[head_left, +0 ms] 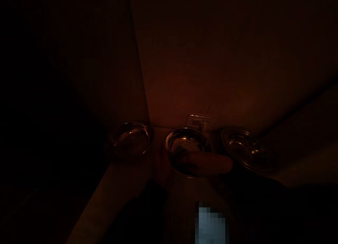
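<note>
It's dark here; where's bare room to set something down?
Bare work surface shows in front of the left metal bowl, between the surface's left edge and the left sleeve. Right of the right metal bowl, it is too dark to tell. The middle is crowded: left hand beside the middle metal bowl, right hand over it, wall socket close behind.
</note>
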